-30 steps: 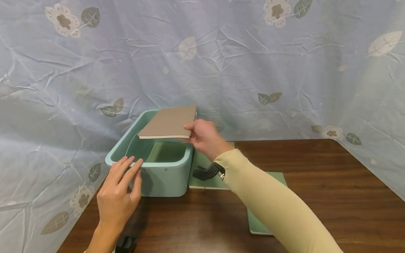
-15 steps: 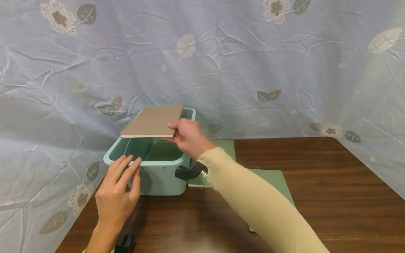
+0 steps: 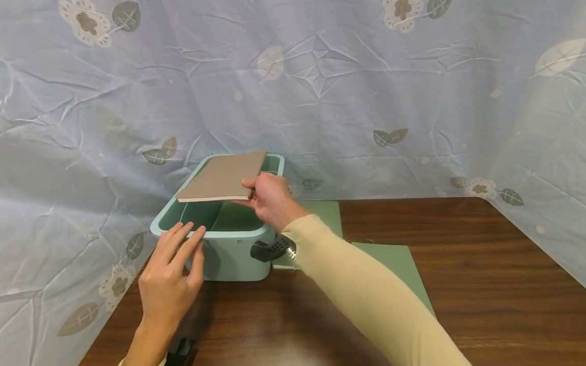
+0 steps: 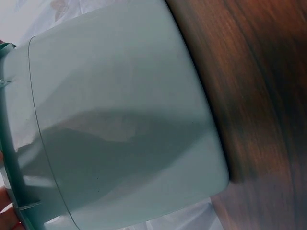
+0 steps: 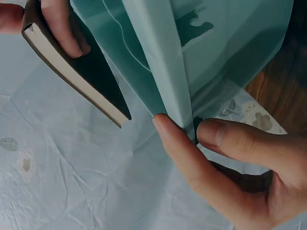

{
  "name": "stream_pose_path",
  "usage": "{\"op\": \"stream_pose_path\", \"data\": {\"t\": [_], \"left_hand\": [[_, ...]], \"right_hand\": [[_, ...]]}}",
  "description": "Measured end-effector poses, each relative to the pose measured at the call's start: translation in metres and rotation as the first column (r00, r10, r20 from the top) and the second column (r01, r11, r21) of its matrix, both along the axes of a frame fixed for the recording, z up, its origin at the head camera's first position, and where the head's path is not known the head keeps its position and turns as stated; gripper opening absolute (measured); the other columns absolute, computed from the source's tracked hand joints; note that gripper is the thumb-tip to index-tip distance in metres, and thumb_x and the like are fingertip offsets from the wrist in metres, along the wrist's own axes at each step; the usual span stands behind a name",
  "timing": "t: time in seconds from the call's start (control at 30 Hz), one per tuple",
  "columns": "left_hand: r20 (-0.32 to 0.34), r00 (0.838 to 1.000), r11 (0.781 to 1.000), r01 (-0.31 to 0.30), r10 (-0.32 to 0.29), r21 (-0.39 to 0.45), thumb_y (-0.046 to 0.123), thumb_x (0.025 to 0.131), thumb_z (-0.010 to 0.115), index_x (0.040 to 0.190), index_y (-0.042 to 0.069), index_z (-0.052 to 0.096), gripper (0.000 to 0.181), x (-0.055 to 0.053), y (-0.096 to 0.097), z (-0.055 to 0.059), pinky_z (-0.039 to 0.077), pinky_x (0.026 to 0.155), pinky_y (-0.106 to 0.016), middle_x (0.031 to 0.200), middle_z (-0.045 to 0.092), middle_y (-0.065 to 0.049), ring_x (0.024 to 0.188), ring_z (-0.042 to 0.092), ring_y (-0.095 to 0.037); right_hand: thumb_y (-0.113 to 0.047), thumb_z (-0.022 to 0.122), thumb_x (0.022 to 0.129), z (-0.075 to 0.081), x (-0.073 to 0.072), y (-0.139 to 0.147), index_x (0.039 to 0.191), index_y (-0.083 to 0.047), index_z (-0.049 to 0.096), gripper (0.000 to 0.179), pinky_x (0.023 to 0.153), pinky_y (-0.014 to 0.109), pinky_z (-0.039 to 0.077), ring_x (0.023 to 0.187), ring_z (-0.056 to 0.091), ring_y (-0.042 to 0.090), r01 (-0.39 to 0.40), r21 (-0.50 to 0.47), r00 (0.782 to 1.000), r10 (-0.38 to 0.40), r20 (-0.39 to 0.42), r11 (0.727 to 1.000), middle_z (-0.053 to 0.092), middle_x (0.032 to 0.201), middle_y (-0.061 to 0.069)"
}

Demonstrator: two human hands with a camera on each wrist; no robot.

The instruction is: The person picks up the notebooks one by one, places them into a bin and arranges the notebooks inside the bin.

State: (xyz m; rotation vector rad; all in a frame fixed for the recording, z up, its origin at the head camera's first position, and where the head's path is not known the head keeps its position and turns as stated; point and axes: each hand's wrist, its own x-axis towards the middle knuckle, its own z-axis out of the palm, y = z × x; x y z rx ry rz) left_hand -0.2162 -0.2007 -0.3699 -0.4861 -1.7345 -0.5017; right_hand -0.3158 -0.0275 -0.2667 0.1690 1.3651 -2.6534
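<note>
My right hand (image 3: 272, 198) pinches a brown notebook (image 3: 222, 178) at its near right corner, thumb on the cover and fingers below. The notebook hangs slightly tilted over the open pale green plastic bin (image 3: 238, 259). A green notebook (image 3: 235, 217) lies inside that bin, partly hidden. On the bin's near left rim rests my left hand (image 3: 167, 279); in the right wrist view its thumb (image 5: 240, 141) stays outside the rim (image 5: 165, 62) and a finger inside. In the left wrist view the bin wall (image 4: 120, 105) covers most of the picture, with fingertips at the left edge.
One green notebook (image 3: 328, 213) lies against the bin's right side, and another (image 3: 396, 256) is partly under the right sleeve (image 3: 361, 284). The brown wooden table (image 3: 494, 264) extends right. A patterned curtain (image 3: 320, 101) hangs behind and at both sides.
The brown notebook moved left in my right hand, from over the bin's right part to its middle, then dipped slightly. My left hand stays on the rim.
</note>
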Motion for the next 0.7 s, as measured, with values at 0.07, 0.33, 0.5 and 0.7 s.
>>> {"op": "stream_pose_path", "data": {"t": [0.07,0.33,0.5,0.7], "left_hand": [[0.000,1.000,1.000,-0.001,0.001,0.000,0.010,0.088,0.065,0.111,0.009,0.077,0.026,0.0001,0.0001,0.0001,0.043,0.113,-0.043,0.113,0.073,-0.015,0.110,0.067,-0.036],[0.003,1.000,1.000,-0.002,0.002,0.001,0.010,0.088,0.065,0.111,0.009,0.077,0.026,0.0017,-0.0002,0.0007,0.043,0.114,-0.042,0.114,0.073,-0.015,0.111,0.067,-0.036],[-0.003,1.000,1.000,0.001,-0.001,0.003,0.009,0.088,0.065,0.110,0.008,0.077,0.026,0.0018,0.0008,0.0012,0.042,0.114,-0.041,0.113,0.073,-0.015,0.110,0.067,-0.036],[-0.019,1.000,1.000,0.007,-0.006,0.010,0.009,0.088,0.065,0.110,0.009,0.077,0.026,0.0002,0.0028,0.0017,0.043,0.113,-0.041,0.112,0.073,-0.014,0.110,0.067,-0.035]], "right_hand": [[0.010,0.055,0.093,-0.0003,0.0003,-0.0007,0.135,0.005,0.050,0.042,0.090,0.062,0.053,0.112,0.065,0.040,0.009,0.013,1.000,-0.009,-0.003,1.000,0.063,0.119,0.021],[0.020,0.046,0.085,-0.0009,0.0021,-0.0071,0.138,0.012,0.041,0.053,0.086,0.061,0.055,0.110,0.065,0.043,0.036,0.088,0.999,-0.036,-0.006,0.995,0.057,0.127,0.031],[0.021,0.040,0.082,-0.0004,0.0013,-0.0085,0.148,0.006,0.030,0.068,0.082,0.059,0.057,0.107,0.065,0.045,0.022,0.151,0.999,-0.025,0.023,0.988,0.054,0.130,0.035],[0.024,0.034,0.077,0.0007,-0.0004,-0.0078,0.149,0.005,0.026,0.076,0.080,0.059,0.058,0.109,0.064,0.048,-0.017,0.217,1.000,0.013,0.021,0.976,0.053,0.132,0.035]]}}
